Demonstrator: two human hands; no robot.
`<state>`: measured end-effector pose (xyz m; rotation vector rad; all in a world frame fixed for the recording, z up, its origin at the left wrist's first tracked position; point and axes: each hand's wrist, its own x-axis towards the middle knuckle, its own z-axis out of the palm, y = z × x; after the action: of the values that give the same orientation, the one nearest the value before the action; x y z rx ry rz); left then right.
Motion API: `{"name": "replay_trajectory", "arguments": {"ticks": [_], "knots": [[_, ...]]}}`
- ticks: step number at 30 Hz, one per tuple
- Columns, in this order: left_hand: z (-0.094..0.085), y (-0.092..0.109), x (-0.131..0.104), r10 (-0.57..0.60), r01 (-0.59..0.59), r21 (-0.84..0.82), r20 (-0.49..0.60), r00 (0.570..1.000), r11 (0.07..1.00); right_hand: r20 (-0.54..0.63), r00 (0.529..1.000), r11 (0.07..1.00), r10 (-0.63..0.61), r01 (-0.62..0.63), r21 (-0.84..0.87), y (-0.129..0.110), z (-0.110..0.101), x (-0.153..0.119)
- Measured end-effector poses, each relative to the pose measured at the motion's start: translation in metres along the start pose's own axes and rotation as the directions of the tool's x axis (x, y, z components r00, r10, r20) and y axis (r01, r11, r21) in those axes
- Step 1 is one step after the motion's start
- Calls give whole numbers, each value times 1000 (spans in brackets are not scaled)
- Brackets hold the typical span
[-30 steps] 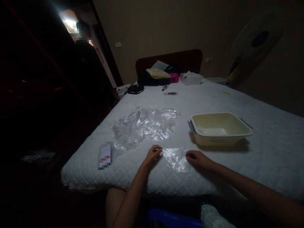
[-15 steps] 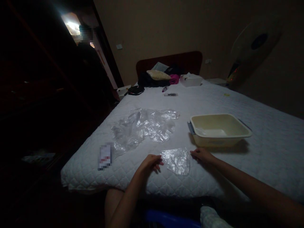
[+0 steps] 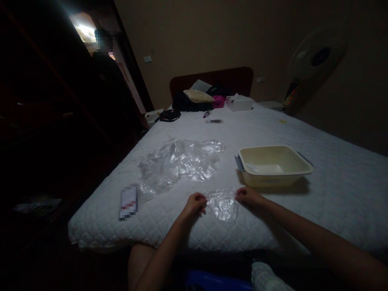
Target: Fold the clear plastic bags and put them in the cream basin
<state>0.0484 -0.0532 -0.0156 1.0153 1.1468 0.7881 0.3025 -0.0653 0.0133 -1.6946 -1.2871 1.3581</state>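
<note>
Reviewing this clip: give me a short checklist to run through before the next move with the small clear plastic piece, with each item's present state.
1. Left hand at the left edge of the small clear plastic piece: ok, fingers curled at it.
2. Right hand at the piece's right edge: ok.
3. Grip firm on both edges: cannot tell, too dark.
4. Piece lies apart from the crumpled clear plastic pile: ok, white quilt shows between them.
5. Cream square plastic basin upright near the right hand: ok.
6. What the basin holds: cannot tell; something pale lies on its bottom.
</note>
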Motion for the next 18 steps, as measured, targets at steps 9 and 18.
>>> {"name": "replay_trajectory", "arguments": {"ticks": [9,18], "knots": [[0,-4,2,75,-75,17,-48,996,997,7,1000,1000,0,0,30,-3,2,5],[0,-6,12,138,-140,-16,-110,984,990,-24,998,996,-60,61,64,0,13,10]]}}
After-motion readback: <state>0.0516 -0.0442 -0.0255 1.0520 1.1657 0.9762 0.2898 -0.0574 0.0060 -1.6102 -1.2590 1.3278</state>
